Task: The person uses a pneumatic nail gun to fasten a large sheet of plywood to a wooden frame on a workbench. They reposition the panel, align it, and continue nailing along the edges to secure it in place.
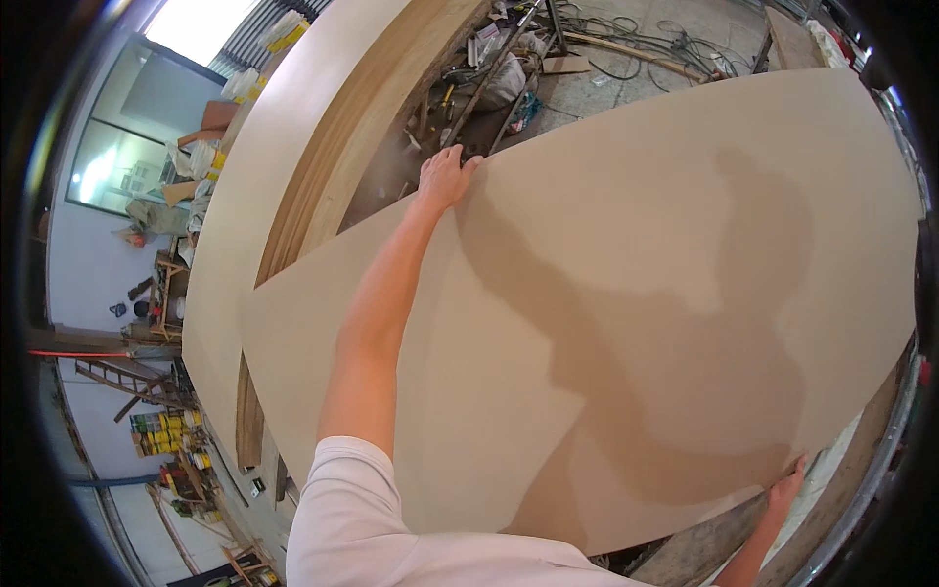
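A large, flat, beige wood board (646,293) spreads out in front of me, with my shadow falling over its middle. My left hand (447,179) holds its far edge, the arm stretched across the surface and the fingers curled over the rim. At the near right edge my right hand (785,486) grips the same board, its thumb side showing and the other fingers mostly hidden beneath. The board slants relative to a stack of similar panels (249,147) at the left, and its left corner overlaps that stack.
Behind the board stands a metal frame (494,73) cluttered with bags and tools. Cables (665,44) trail over the concrete floor. A ladder (132,380) and stacked yellow containers (164,432) are at the far left. A metal rail (871,499) runs along the right.
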Action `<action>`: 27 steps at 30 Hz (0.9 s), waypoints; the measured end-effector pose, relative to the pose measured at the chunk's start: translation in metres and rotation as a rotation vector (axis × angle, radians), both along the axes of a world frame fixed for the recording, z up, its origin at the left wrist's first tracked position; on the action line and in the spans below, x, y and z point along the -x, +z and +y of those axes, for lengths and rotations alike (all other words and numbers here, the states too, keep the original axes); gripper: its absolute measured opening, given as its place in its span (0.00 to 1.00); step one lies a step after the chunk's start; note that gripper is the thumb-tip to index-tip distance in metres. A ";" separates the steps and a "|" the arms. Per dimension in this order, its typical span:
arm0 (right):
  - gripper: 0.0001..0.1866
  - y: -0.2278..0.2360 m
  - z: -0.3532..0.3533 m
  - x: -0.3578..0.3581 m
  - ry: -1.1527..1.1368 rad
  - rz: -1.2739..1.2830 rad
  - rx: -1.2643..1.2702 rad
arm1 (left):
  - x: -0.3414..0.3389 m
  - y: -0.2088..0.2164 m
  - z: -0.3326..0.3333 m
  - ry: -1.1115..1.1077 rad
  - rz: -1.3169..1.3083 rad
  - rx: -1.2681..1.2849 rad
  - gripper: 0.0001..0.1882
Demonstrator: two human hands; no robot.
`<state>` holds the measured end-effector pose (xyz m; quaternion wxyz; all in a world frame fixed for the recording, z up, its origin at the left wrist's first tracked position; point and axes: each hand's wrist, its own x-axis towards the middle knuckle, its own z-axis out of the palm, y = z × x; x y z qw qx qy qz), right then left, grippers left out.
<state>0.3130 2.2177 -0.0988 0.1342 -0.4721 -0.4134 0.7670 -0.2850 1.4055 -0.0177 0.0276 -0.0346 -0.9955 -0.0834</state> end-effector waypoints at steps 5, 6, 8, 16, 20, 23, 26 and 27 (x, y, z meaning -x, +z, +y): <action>0.38 -0.011 -0.001 0.025 -0.036 -0.024 -0.062 | 0.031 -0.026 -0.024 -0.092 -0.213 -0.055 0.36; 0.39 0.000 -0.005 0.019 -0.070 -0.039 -0.079 | 0.035 -0.028 0.004 -0.054 -0.223 -0.087 0.37; 0.39 0.011 -0.007 0.021 -0.048 -0.088 -0.108 | 0.029 -0.014 0.019 0.040 -0.225 -0.135 0.39; 0.41 0.075 -0.047 0.044 -0.061 -0.077 0.128 | 0.000 0.158 -0.015 0.127 -0.071 -0.058 0.44; 0.41 0.077 -0.044 0.041 0.094 0.026 0.103 | 0.008 0.229 -0.029 0.107 0.039 -0.050 0.45; 0.38 0.081 -0.073 0.070 0.050 0.031 0.157 | 0.011 0.285 -0.054 0.121 0.186 -0.068 0.45; 0.35 0.098 -0.129 0.098 0.088 0.095 0.182 | -0.006 0.362 -0.085 0.100 0.193 -0.083 0.45; 0.37 0.090 -0.142 0.109 0.119 0.135 0.171 | -0.008 0.386 -0.100 0.081 0.174 -0.084 0.45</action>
